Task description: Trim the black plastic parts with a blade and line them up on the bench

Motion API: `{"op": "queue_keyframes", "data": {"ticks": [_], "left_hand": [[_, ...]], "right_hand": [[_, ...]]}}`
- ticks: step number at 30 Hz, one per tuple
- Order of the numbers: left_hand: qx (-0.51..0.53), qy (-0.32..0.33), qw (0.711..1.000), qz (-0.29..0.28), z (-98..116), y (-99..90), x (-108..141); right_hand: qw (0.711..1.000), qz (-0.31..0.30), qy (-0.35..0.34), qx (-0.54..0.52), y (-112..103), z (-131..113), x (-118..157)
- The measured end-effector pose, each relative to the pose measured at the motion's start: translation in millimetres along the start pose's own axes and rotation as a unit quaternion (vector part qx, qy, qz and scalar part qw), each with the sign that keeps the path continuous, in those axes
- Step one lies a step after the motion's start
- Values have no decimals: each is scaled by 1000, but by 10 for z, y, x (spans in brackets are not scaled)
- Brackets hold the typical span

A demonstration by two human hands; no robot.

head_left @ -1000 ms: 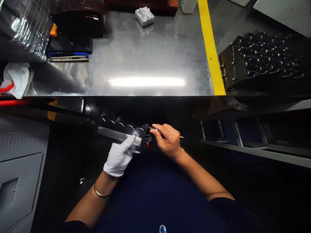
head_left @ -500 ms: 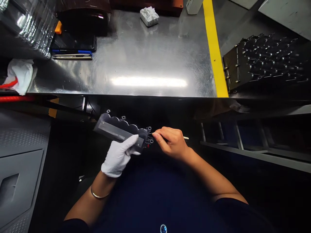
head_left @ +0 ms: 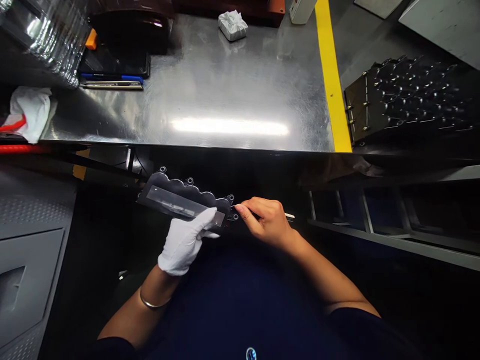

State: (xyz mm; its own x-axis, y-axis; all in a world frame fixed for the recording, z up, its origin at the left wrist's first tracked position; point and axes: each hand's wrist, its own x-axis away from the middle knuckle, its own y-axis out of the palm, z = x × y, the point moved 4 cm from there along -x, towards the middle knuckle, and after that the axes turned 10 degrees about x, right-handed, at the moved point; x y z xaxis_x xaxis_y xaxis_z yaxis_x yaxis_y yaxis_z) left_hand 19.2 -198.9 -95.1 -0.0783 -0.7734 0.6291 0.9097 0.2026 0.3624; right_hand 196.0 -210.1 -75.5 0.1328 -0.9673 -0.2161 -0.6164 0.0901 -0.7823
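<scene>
My left hand [head_left: 183, 245], in a white glove, grips a dark moulded part [head_left: 183, 192] near its right end, thumb on top. The part is long, with a scalloped far edge, small ring-shaped lugs and a flat rectangular strip along its face. It is held tilted in front of the bench edge. My right hand [head_left: 264, 217] is bare and closed around a slim tool [head_left: 289, 217] whose pale rear end sticks out behind the palm. The tool's thin tip reaches the lugs at the part's right end. Its exact kind is hidden by the fingers.
Across the front runs a metal bench [head_left: 232, 90] with a yellow stripe [head_left: 330, 75]. Stacked dark lugged parts [head_left: 405, 95] stand right of it. A white wrapped block [head_left: 233, 26], pens [head_left: 112, 82] and a white cloth [head_left: 32, 112] lie on the bench. A grey cabinet [head_left: 30, 270] stands left.
The dark part has turned slightly in my left hand, its left end shifting left and up. My right hand keeps its place at the part's right end, still holding the slim tool.
</scene>
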Motion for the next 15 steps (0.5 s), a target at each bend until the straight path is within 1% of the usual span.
{"op": "queue_keyframes", "data": {"ticks": [5,10,13,15], "left_hand": [[-7,3,1000,0,15,22,9],[-3,8,1000,1,31,30,8],[-14,10,1000,13,31,25,16],[-23,-10,1000,18,19,28,27]], "right_hand": [[1000,7,6,-10,18,0,15],[1000,-2,17,-11,49,5,27],[999,-36,22,-12,53,44,21],[995,-91,21,-18,41,93,7]]}}
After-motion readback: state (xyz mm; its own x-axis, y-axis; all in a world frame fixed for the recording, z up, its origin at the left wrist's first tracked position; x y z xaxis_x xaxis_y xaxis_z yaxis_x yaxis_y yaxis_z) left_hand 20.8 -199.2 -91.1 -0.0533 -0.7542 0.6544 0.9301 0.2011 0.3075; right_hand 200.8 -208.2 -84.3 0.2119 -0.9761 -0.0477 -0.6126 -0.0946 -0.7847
